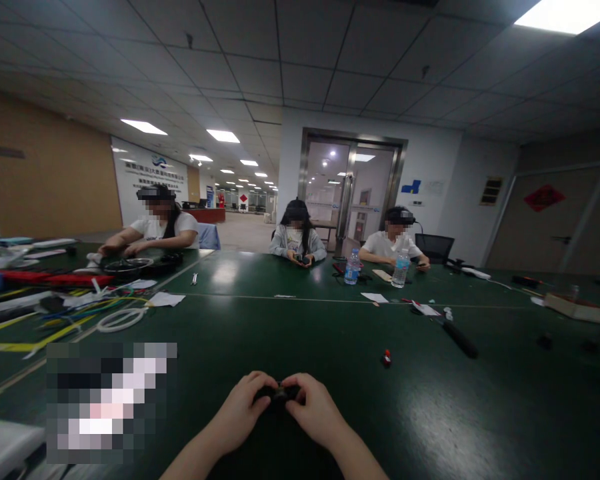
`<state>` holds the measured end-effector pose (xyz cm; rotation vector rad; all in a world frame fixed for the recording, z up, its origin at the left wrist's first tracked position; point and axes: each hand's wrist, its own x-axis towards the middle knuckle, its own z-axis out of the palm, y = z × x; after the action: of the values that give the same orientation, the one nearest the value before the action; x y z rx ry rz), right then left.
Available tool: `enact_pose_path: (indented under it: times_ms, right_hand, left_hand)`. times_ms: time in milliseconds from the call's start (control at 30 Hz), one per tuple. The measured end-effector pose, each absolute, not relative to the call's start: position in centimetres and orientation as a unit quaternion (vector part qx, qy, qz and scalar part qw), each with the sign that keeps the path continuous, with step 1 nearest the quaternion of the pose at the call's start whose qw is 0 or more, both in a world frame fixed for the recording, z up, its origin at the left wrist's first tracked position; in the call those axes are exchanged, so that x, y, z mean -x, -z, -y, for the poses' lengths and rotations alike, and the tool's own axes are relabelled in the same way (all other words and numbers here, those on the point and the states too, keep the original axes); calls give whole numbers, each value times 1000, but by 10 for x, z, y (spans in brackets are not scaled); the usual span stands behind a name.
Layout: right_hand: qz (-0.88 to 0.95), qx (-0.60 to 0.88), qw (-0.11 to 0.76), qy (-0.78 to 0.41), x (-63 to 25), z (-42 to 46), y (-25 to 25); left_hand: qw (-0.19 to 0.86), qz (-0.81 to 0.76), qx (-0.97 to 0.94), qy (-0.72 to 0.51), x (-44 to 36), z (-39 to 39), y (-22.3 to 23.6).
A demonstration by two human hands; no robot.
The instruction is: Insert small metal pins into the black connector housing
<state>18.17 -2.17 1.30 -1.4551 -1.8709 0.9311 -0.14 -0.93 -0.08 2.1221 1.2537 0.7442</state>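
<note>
My left hand [241,408] and my right hand [313,408] meet low over the dark green table [290,333], just in front of me. Both have their fingers curled round a small black part [279,393] held between them. Most of that part is hidden by my fingers, so I cannot make out its shape. A tiny red and black piece [387,358] lies on the table, beyond my right hand and apart from it.
Three other people sit across the table, each with hands busy. Two water bottles [353,267] stand mid-table. A black rod [459,338] lies to the right; cables, tubing [123,319] and tools crowd the left. A pixelated patch [111,400] sits near left.
</note>
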Motion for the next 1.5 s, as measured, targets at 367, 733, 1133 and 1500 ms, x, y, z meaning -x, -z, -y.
enact_pose_path:
  times_ms: [367, 733, 1133, 1500]
  right_hand:
    - [710, 525, 302, -360, -181, 24, -16]
    - [709, 531, 305, -349, -181, 22, -13]
    - [710, 538, 297, -344, -181, 23, -13]
    - [702, 539, 299, -356, -180, 26, -18]
  left_hand:
    - [310, -521, -743, -285, 0, 9, 5]
    - [298, -510, -755, -284, 1, 8, 6]
    - [289, -499, -771, -269, 1, 10, -2]
    - [294, -485, -777, -273, 4, 8, 3]
